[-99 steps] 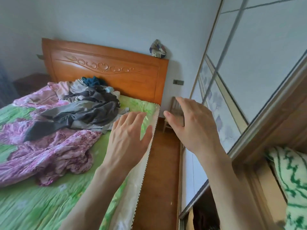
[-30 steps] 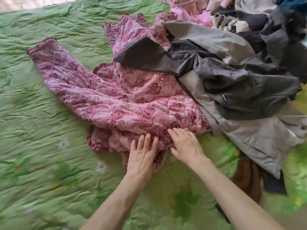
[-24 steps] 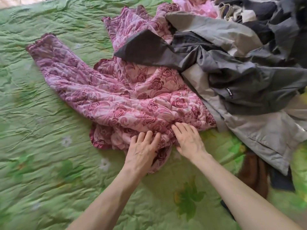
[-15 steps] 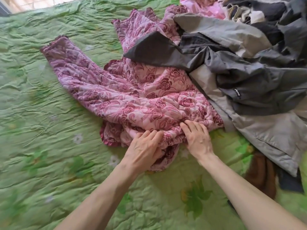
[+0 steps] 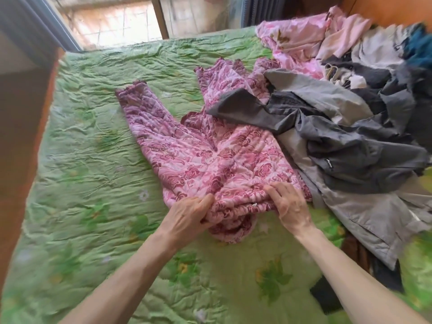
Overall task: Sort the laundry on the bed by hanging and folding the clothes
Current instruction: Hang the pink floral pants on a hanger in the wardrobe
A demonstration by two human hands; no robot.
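Observation:
A pink quilted garment with a dark rose print (image 5: pixel 210 157) lies spread on the green bed cover (image 5: pixel 98 160). My left hand (image 5: pixel 187 216) grips its bunched near edge with curled fingers. My right hand (image 5: pixel 288 204) grips the same edge a little to the right. One leg of the garment stretches toward the far left. A grey jacket (image 5: pixel 350 155) overlaps the garment's right side.
A heap of grey, dark, white and blue clothes (image 5: pixel 385 73) fills the right of the bed, with light pink cloth (image 5: pixel 304 40) behind it. A wooden board (image 5: pixel 21 141) borders the bed on the left. A tiled balcony lies beyond the bed.
Both hands went from lying flat on the pink garment's near edge to gripping it and gathering it. Before that they were raised near the wardrobe door.

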